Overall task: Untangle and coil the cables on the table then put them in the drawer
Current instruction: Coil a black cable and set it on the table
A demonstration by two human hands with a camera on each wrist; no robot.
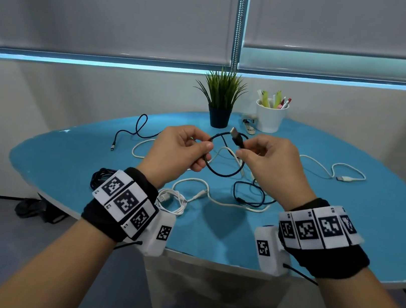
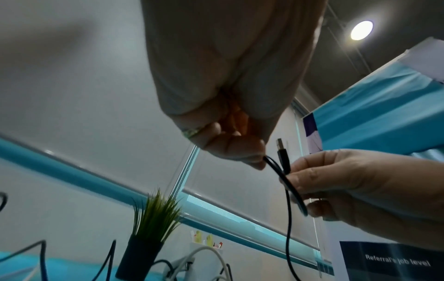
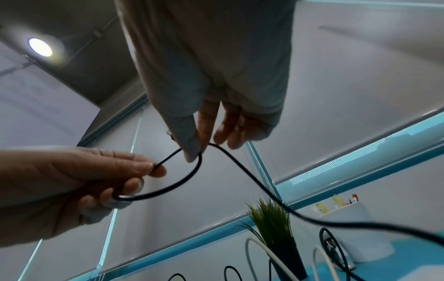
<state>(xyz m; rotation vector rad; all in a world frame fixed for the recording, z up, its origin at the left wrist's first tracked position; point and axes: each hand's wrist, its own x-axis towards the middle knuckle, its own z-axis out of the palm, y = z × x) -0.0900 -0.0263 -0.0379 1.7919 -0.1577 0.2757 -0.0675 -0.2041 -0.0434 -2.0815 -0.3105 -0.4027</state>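
Observation:
Above the blue table (image 1: 343, 227), both hands hold one black cable (image 1: 222, 174) lifted off the surface. My left hand (image 1: 205, 151) pinches it between thumb and fingers, with a loop hanging below. My right hand (image 1: 243, 150) pinches it just behind the USB plug (image 1: 236, 135), which points up. In the left wrist view the left fingers (image 2: 254, 152) close on the cable (image 2: 288, 209) next to the plug (image 2: 280, 146). In the right wrist view the right hand (image 3: 197, 150) holds the cable (image 3: 240, 165), which trails down to the right. No drawer is in view.
Loose white cables (image 1: 228, 204) and a dark cable (image 1: 251, 195) lie tangled under my hands. Another black cable (image 1: 134, 130) lies back left and a white one (image 1: 336, 171) to the right. A coiled black bundle (image 1: 99, 176) sits near the left edge. A potted plant (image 1: 219, 115) and pen cup (image 1: 269, 116) stand behind.

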